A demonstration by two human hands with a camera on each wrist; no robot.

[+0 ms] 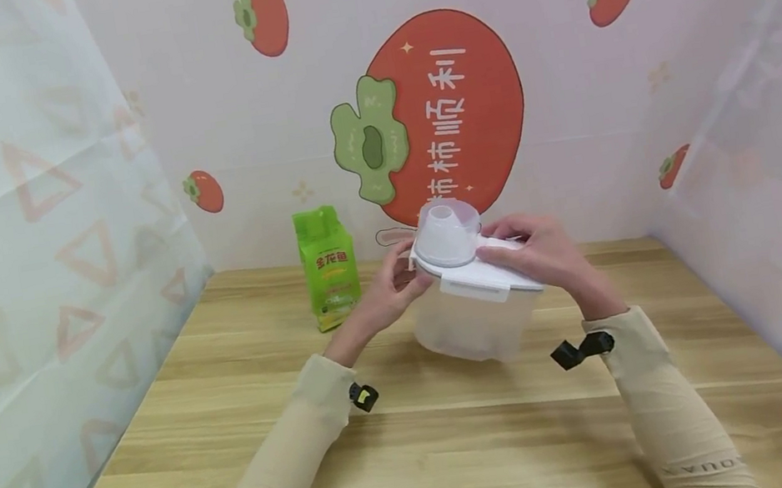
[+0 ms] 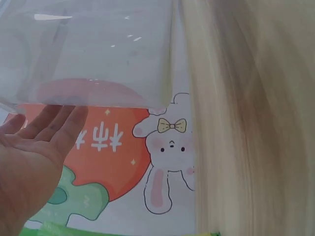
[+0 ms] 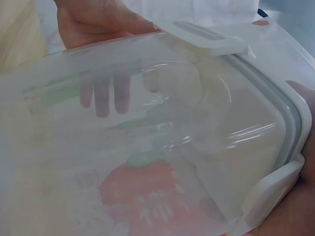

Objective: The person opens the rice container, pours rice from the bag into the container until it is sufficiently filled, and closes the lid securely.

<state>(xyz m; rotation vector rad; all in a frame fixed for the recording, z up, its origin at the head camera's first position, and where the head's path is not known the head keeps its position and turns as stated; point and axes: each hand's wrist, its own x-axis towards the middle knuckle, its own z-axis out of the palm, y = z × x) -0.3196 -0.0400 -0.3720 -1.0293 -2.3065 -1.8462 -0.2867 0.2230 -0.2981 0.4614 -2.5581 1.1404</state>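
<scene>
Over the pale wood-grain tabletop (image 1: 423, 458), the translucent plastic container (image 1: 470, 325) is gripped by the left hand (image 1: 387, 293) at its side and the right hand (image 1: 544, 251) at its white lid (image 1: 482, 275); balanced pressure should be applied.

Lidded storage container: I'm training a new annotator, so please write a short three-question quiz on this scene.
1. True or false: the green packet stands on the wood-grain tabletop.
2. What sits on the white lid of the storage container? A) a sponge; B) a cone-shaped cap; C) a spoon.
3. Fill in: the person's ____ hand is nearer the green packet.

Key: 1. True. 2. B, the cone-shaped cap. 3. Left hand.
</scene>
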